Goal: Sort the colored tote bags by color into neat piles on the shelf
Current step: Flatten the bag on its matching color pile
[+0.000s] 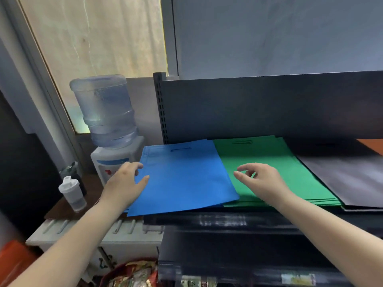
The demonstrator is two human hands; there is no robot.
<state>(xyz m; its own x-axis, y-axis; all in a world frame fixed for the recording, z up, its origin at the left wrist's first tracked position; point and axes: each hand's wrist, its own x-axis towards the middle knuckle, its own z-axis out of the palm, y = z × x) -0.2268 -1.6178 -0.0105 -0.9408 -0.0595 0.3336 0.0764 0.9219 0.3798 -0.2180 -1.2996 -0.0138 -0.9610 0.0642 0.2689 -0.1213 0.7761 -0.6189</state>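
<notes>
A blue tote bag (184,179) lies flat at the left end of the dark shelf (228,221), slightly skewed and overhanging the left edge. Its right edge overlaps a pile of green bags (269,160). Right of those lies a black bag pile (348,179), and an orange bag (373,145) shows at the far right edge. My left hand (124,183) rests on the blue bag's left edge, thumb on top, fingers at the edge. My right hand (261,179) hovers over the green pile with fingers loosely curled, holding nothing.
A water dispenser (116,156) with a large clear bottle (104,108) stands just left of the shelf. A white shaker bottle (72,193) sits on a low brown table. The shelf's dark back panel (269,108) rises behind the bags. Packaged goods lie below.
</notes>
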